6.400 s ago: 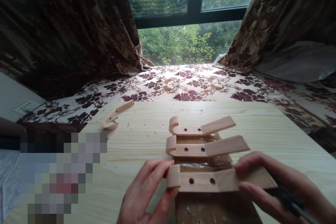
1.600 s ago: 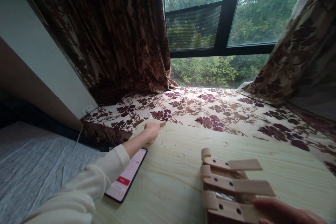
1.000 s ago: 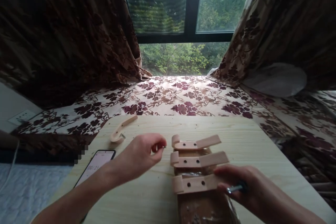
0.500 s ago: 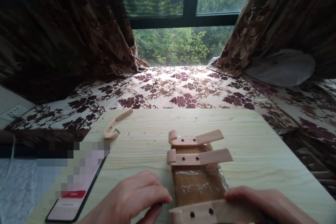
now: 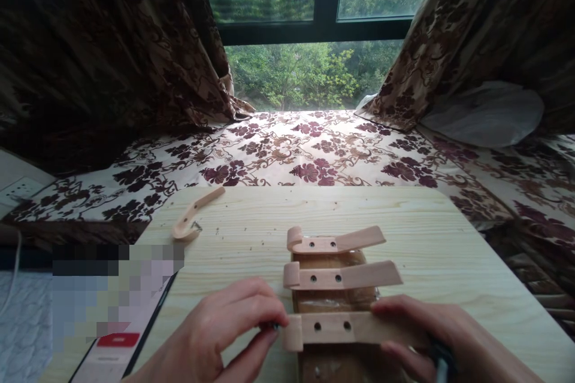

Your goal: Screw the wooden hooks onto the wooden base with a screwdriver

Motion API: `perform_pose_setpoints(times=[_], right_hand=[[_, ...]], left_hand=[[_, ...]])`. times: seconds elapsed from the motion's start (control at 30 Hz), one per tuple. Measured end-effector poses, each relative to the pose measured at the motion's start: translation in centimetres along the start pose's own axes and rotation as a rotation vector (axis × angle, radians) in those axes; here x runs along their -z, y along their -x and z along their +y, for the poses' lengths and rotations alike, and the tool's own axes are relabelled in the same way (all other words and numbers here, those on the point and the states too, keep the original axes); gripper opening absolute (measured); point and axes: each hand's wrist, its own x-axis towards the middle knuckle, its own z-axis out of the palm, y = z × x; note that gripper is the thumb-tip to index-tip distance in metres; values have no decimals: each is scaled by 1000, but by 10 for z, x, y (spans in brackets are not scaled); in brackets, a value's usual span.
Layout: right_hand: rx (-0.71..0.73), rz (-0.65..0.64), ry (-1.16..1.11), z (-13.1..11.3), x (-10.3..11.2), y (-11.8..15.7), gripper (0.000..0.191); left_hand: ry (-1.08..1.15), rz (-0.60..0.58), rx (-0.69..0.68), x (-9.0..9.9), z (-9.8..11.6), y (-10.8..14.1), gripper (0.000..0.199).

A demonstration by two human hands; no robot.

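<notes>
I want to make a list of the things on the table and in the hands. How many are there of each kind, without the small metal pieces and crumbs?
Wooden hooks: 4
Brown wrapped block: 1
Phone: 1
Tool at the right hand: 1
Total: 7

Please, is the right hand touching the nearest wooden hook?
Touching: the head view shows the right hand gripping the nearest hook by its flat end, between thumb and finger.
</notes>
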Motion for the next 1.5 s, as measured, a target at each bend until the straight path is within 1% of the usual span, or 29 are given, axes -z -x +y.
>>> perform_pose_setpoints(times=[0.1,0.2,0.33,0.43,0.57,0.67,0.73,0.87,0.97,1.03,1.17,1.3,1.4,1.5], right_hand=[[-19,-18,-12,-3,2,-6,20],[-4,-73,21,-2,5,-9,20],[-21,-119,49,-2,7,-11,22],[-47,-137,31,-4,8,-12,22],[-112,-177,-26,-8,9,-13,23],[-155,-200,-78,-10,9,-13,23],[-163,-199,-105,-9,10,-13,24],[-180,-208,-130,-8,10,-13,27],[-188,-200,-97,-8,10,-12,29],[-189,-186,-86,-9,9,-11,30],[-204,-167,-96,-10,8,-10,28],[-204,-156,-86,-11,9,-11,27],[-209,-179,-83,-11,10,-11,25],[-202,-173,-79,-10,10,-11,24]], left_hand=[[14,-16,55,0,2,-3,20],[86,-20,55,2,7,-6,16],[137,6,66,3,11,-9,14],[161,59,66,1,13,-11,14],[145,183,18,-4,20,-17,16],[125,256,-68,-5,29,-22,17],[132,277,-110,-8,32,-25,16],[159,254,-103,-16,36,-28,14],[170,254,-123,-25,37,-31,15],[134,265,-143,-31,37,-32,15],[-14,300,-202,-43,35,-29,14],[-122,366,-187,-53,31,-25,14],[-168,378,-171,-56,30,-23,15],[-198,403,-186,-56,31,-22,15]])
